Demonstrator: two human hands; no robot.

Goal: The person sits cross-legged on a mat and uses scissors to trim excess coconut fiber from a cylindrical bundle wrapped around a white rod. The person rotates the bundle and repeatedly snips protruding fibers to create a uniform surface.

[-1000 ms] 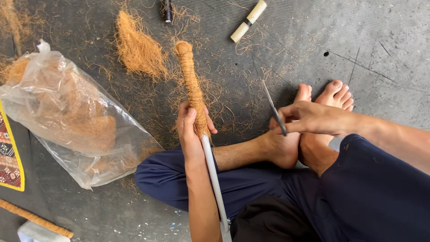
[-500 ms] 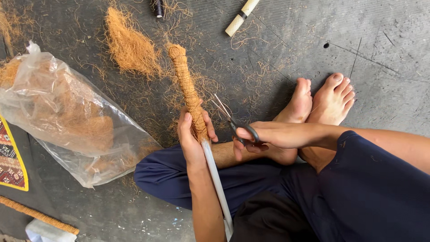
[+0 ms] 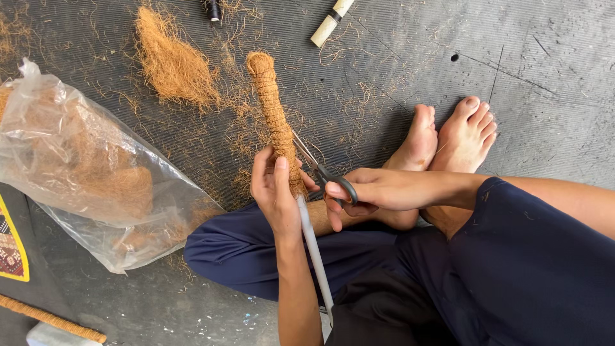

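Note:
I sit cross-legged on a dark mat. My left hand (image 3: 274,192) grips a white pipe (image 3: 315,256) whose upper part is wrapped in brown coir fibre, the coir-wrapped pole (image 3: 271,109) pointing away from me. My right hand (image 3: 371,191) holds a pair of black-handled scissors (image 3: 320,172), blades touching the right side of the wrap just above my left fingers. My bare feet (image 3: 448,138) rest to the right of the pole.
A clear plastic bag (image 3: 83,173) of coir lies at the left. A loose coir tuft (image 3: 170,61) lies above it, with strands scattered on the mat. A white stick piece (image 3: 330,22) and a small dark object (image 3: 213,9) lie at the top. Another wrapped stick (image 3: 51,318) is bottom left.
My right hand has carried the scissors from above my feet leftwards to the wrapped pole, where the blades now meet the fibre. The left hand has kept its grip.

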